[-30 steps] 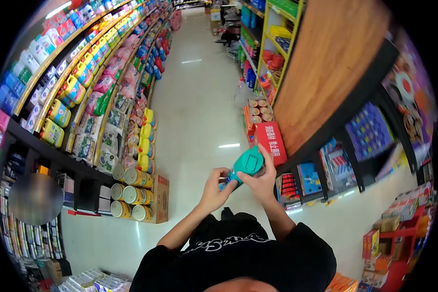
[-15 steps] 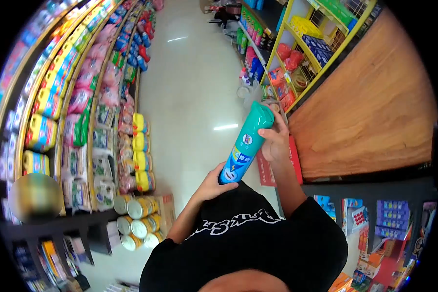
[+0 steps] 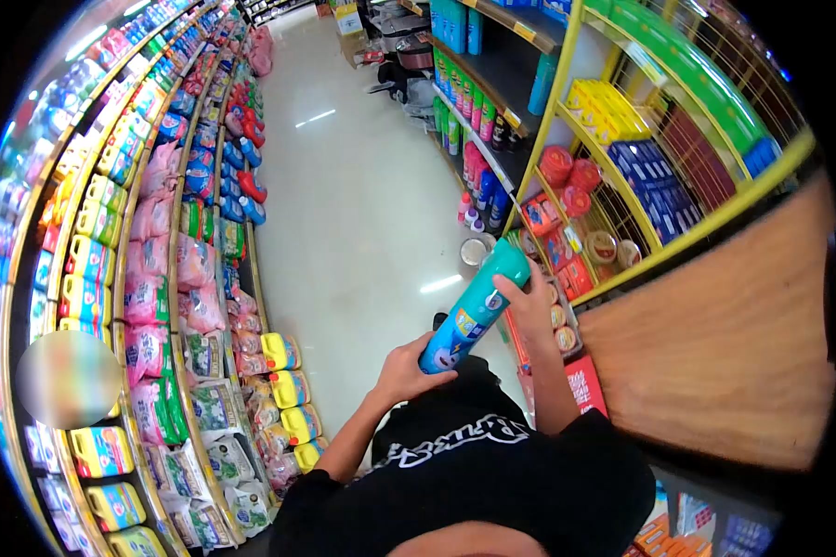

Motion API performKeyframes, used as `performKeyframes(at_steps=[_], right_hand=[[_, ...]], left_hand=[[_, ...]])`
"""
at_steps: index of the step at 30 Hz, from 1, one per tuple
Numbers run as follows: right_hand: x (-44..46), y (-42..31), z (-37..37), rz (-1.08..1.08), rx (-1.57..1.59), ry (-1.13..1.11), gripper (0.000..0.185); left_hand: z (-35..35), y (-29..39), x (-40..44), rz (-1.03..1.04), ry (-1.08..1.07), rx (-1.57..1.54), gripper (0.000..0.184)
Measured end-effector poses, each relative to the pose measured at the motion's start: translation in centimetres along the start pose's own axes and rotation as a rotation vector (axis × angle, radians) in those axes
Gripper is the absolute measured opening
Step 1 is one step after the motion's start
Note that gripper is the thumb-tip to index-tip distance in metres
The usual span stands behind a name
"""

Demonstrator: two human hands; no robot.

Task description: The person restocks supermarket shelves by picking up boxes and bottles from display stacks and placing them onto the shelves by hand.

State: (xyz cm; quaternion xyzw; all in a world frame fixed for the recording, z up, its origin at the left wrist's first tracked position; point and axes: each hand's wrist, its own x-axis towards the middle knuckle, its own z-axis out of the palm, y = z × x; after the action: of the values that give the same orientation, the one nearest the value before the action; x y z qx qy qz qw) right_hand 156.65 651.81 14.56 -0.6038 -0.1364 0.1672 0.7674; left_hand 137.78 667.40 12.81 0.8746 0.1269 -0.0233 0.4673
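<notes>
A teal and blue aerosol spray can (image 3: 471, 311) with a teal cap is held tilted in front of my black shirt. Around its blue base, my left hand (image 3: 407, 373) is closed, thumb along the lower side. At the capped upper end, my right hand (image 3: 528, 299) grips the can, its thumb pressed near the cap and the other fingers mostly hidden behind. The printed label with a cartoon face and yellow patch faces up toward me.
Long shelves on the left hold pink bags (image 3: 149, 297) and yellow jugs (image 3: 102, 452). More yellow jugs (image 3: 291, 390) stand by the floor (image 3: 344, 186). On the right are a yellow-framed rack (image 3: 553, 116), dark shelves with spray cans (image 3: 460, 93), and a wooden board (image 3: 706, 343).
My view has tilted up, showing more of the aisle and right-hand racks. The can stays in both hands and appears slightly lower in view.
</notes>
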Motion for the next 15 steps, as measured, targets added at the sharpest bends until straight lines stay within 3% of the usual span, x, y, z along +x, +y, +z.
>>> performKeyframes(at_steps=[7, 8, 11, 15], right_hand=[[19.0, -1.3, 6.1, 0.015, -0.159, -0.199, 0.053], [21.1, -1.6, 7.0, 0.042, -0.243, -0.199, 0.063], [26.7, -1.1, 9.7, -0.1, -0.296, -0.154, 0.063], [34.0, -0.7, 12.3, -0.076, -0.295, -0.144, 0.068]], left_hand=[[-8.7, -1.7, 14.1, -0.113, 0.071, 0.028, 0.07], [-9.5, -2.4, 16.1, -0.118, 0.099, 0.021, 0.069], [-12.6, -4.1, 22.1, -0.095, 0.138, -0.021, 0.068], [-15.6, -8.4, 30.5, -0.051, 0.13, -0.095, 0.067]])
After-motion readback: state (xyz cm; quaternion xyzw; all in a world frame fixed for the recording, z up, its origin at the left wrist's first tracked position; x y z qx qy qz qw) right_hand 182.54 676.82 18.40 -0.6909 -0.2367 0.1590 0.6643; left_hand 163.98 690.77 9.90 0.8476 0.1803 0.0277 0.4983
